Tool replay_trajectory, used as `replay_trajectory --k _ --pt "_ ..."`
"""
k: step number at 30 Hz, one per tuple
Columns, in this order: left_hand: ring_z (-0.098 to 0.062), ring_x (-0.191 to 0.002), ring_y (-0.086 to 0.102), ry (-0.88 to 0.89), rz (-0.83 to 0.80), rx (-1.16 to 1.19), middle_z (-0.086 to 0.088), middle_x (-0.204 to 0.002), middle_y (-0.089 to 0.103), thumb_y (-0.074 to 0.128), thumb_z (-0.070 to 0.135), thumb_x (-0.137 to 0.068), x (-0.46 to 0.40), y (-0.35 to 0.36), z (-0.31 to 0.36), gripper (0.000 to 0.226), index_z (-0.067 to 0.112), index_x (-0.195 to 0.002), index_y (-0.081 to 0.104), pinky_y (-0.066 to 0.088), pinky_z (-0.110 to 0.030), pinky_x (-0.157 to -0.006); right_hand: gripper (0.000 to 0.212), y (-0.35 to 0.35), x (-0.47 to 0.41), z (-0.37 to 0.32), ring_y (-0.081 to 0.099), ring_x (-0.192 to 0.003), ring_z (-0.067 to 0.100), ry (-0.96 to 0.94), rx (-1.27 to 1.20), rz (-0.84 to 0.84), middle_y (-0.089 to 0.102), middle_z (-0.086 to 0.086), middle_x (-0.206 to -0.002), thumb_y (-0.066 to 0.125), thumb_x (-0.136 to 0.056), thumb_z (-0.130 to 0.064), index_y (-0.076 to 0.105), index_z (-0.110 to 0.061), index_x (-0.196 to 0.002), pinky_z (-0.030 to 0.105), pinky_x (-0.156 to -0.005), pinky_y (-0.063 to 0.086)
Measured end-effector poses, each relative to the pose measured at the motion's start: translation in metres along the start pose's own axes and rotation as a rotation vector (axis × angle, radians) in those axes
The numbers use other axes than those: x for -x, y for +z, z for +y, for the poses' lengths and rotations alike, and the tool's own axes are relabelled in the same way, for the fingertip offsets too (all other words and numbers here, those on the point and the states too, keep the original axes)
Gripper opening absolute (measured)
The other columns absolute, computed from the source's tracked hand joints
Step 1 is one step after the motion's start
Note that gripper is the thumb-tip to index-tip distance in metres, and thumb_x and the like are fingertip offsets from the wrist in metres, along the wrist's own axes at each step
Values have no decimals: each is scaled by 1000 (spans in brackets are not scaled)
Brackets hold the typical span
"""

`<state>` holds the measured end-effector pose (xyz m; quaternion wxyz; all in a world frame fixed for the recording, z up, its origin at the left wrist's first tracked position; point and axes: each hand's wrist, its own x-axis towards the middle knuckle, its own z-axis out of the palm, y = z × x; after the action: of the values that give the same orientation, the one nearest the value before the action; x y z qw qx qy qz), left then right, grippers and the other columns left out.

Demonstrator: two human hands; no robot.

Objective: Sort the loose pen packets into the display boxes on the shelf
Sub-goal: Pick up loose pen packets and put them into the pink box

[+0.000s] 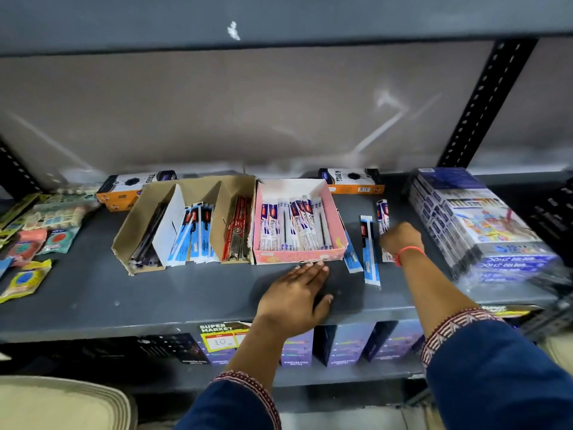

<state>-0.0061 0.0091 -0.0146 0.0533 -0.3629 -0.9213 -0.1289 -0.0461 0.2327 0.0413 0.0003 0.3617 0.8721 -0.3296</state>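
Observation:
A pink display box [336, 223] holds several white-and-blue pen packets. Left of it stands a brown cardboard box [136, 218] with dividers, holding dark pens, blue packets and red packets. Loose packets lie right of the pink box: a blue one [370, 256], another blue one [352, 256] against the box wall, and a white-and-blue one [383, 212]. My left hand [296, 290] rests flat on the grey shelf [155, 293], fingertips touching the pink box's front. My right hand [400, 238] is curled over the white-and-blue packet; its fingers are hidden.
Two orange-and-black boxes [356, 181] lie at the back of the shelf. A wrapped stack of colour-pen sets [483, 225] fills the right side. Small carded items [37, 225] lie at the far left. A price tag [221, 338] hangs on the shelf edge.

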Motion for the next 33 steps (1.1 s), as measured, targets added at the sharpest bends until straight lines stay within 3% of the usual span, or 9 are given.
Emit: replay_trajectory --k 3,6,8,9,11,14,18,23,33 --pt "-14 -138 19 -1 3 0 1 -153 25 33 45 -95 1 0 0 55 21 -143 21 7 -21 -108 27 -1 -2 3 51 -54 23 22 -53 -36 57 17 -88 52 -87 -7 62 5 -109 28 -53 44" --pt "-16 -138 21 5 8 -4 -1 -152 26 35 44 -95 0 -1 1 55 20 -143 23 9 -23 -109 24 -4 -5 6 56 -72 28 43 -145 -63 53 15 -87 58 -84 -7 63 4 -105 28 -67 42" --pt "-16 -138 22 9 13 -9 -2 -152 27 36 42 -95 0 -1 1 54 19 -143 25 9 -24 -110 10 -10 -6 9 54 -68 27 68 -290 -103 53 16 -82 63 -80 -3 62 3 -88 29 -67 41" --pt "-16 -138 21 8 14 -10 -2 -152 27 36 42 -95 0 -1 1 54 18 -143 24 8 -24 -110 8 -13 -5 11 49 -61 24 84 -383 -130 52 14 -74 66 -79 -1 59 2 -76 28 -61 42" --pt "-15 -139 19 6 8 -19 -1 -152 25 34 43 -95 0 0 1 55 19 -143 22 6 -23 -110 28 -18 -4 14 39 -47 17 103 -563 -211 45 8 -55 67 -79 2 48 -7 -60 21 -42 37" --pt "-14 -139 19 13 14 -47 -1 -153 24 31 44 -95 0 2 1 55 19 -143 21 5 -23 -110 28 -24 11 8 37 -30 4 117 -824 -302 47 -5 -32 66 -80 0 52 -13 -60 7 -29 27" --pt "-15 -138 22 15 27 -57 -1 -152 26 32 44 -95 0 3 0 55 19 -143 24 9 -24 -111 22 -24 39 -3 46 -28 -2 15 -1011 -470 62 -7 -39 61 -83 2 60 -15 -69 7 -33 36" --pt "-16 -137 25 15 44 -43 -2 -151 30 34 45 -94 -1 3 0 55 18 -142 27 12 -25 -110 19 -15 60 -13 56 -35 1 -62 -1109 -587 67 -4 -46 61 -82 6 62 -11 -73 10 -39 46" --pt "-16 -137 25 13 41 -41 -3 -150 32 34 46 -94 -1 2 0 56 16 -141 28 14 -26 -110 19 -3 57 -22 59 -46 6 -97 -1046 -608 69 -3 -52 61 -82 6 64 -11 -74 15 -49 50"
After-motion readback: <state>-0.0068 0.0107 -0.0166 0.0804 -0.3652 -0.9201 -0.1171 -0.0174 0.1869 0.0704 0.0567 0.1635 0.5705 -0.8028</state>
